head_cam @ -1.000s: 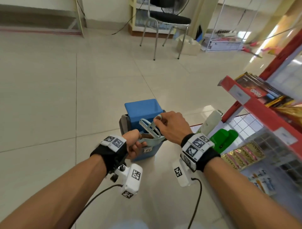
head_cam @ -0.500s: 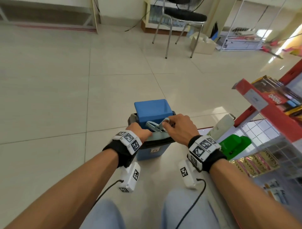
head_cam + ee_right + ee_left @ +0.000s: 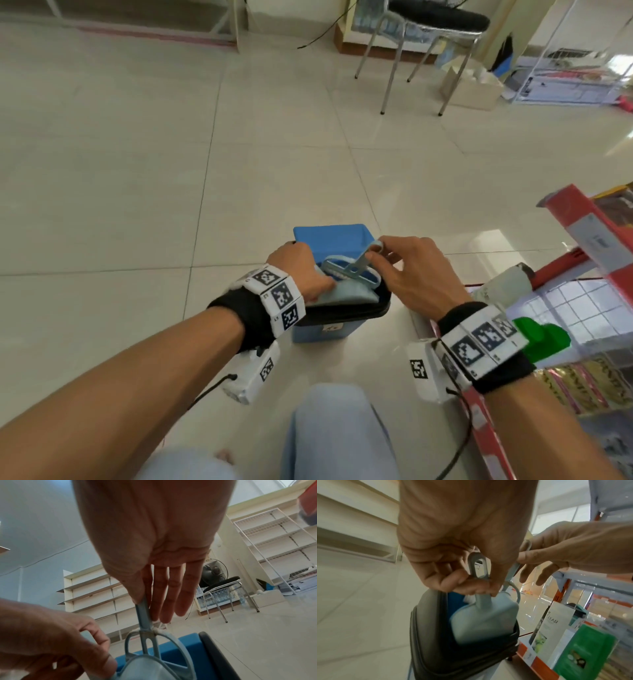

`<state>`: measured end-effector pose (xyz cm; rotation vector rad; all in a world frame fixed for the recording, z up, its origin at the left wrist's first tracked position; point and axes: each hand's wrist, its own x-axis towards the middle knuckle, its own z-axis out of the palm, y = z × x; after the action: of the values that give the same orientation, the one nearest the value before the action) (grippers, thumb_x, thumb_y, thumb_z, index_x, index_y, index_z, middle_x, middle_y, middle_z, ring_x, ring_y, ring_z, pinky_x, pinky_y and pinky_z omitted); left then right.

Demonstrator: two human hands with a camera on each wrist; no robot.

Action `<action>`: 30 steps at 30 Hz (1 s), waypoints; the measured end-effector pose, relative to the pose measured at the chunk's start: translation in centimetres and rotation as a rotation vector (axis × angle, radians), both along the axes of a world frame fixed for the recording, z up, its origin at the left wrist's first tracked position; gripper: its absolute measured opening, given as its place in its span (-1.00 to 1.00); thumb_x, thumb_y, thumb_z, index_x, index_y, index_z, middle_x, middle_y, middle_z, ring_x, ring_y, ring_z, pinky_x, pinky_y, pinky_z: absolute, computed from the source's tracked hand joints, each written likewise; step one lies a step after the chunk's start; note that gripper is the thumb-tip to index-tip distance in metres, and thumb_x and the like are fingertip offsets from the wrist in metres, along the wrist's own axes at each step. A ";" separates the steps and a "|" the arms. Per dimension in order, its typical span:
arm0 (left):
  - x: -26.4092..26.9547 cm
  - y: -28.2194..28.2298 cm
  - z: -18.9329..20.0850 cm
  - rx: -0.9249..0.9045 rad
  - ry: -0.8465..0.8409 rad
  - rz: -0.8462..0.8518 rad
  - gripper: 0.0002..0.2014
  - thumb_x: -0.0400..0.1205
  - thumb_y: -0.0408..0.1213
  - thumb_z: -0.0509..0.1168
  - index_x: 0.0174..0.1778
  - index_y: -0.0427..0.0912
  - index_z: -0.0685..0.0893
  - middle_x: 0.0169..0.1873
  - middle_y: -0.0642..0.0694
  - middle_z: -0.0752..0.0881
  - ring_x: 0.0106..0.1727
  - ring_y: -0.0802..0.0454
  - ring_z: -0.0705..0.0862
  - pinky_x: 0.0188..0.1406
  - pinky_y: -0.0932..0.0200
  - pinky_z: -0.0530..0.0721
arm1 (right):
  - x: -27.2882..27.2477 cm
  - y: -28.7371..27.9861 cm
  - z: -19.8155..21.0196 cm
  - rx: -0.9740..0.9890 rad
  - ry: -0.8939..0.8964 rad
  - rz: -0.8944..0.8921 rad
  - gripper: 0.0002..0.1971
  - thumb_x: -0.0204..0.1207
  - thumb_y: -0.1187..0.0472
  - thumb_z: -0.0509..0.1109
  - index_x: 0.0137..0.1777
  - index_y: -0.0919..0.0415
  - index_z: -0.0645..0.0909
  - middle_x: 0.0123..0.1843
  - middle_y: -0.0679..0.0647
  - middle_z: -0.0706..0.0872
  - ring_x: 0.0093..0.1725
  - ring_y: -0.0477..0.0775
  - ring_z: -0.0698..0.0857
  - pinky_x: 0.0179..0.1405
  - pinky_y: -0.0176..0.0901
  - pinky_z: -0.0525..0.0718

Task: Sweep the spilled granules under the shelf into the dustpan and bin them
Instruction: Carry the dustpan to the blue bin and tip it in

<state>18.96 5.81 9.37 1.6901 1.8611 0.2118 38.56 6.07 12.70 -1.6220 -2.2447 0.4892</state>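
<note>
Both hands work over the open blue bin point(image 3: 320, 334): the left hand point(image 3: 301, 270) grips the tipped dustpan point(image 3: 483, 619) by its stiff handle, the right hand point(image 3: 416, 274) pinches the light plastic brush point(image 3: 356, 265) by its handle end.

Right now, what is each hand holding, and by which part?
The left hand grips the dustpan by its handle, tipped into the bin. The right hand pinches the brush by its handle end.
</note>
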 end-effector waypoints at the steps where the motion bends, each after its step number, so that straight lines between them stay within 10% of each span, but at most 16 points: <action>1: 0.2 -0.1 -0.2 0.003 0.001 -0.017 -0.66 0.47 0.03 0.45 -0.24 -0.24 0.76 -0.27 -0.16 0.74 -0.21 -0.11 0.75 -0.35 0.12 0.62 | 0.4 -0.2 0.4 0.024 0.016 0.002 -0.80 0.66 -0.02 0.31 -0.05 -0.02 0.74 -0.15 -0.14 0.80 -0.09 -0.02 0.77 -0.07 0.10 0.74; 17: 0.0 -0.5 -1.6 -0.010 -0.100 -0.033 -0.75 0.37 -0.01 0.49 -0.40 -0.13 0.73 -0.48 -0.04 0.83 -0.37 0.05 0.81 -0.50 0.29 0.67 | 1.4 -1.1 -1.6 0.115 -0.007 0.004 -0.81 0.65 -0.06 0.29 -0.01 -0.05 0.71 -0.18 -0.16 0.78 -0.16 -0.02 0.75 -0.19 0.05 0.73; 23: 0.4 -1.3 -1.2 0.094 -0.177 0.066 -0.74 0.37 -0.01 0.51 -0.29 -0.09 0.66 -0.30 -0.07 0.78 -0.17 -0.03 0.77 -0.24 0.08 0.73 | 2.2 -2.0 -0.9 0.238 0.042 -0.024 -0.86 0.65 -0.02 0.34 -0.05 -0.06 0.70 -0.27 -0.26 0.72 -0.35 -0.33 0.63 -0.33 -0.09 0.66; 30: 0.5 -2.5 -0.8 0.044 -0.239 0.082 -0.80 0.36 -0.08 0.50 -0.38 -0.09 0.66 -0.39 -0.09 0.84 -0.22 -0.04 0.83 -0.18 -0.06 0.84 | 2.1 -2.3 0.5 0.305 0.075 0.025 -0.86 0.64 0.03 0.33 0.00 -0.03 0.72 -0.18 -0.21 0.77 -0.27 -0.18 0.71 -0.29 0.06 0.75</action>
<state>19.46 3.26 8.61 1.5437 1.7589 0.4707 40.70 3.77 13.23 -1.3994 -2.1623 0.1965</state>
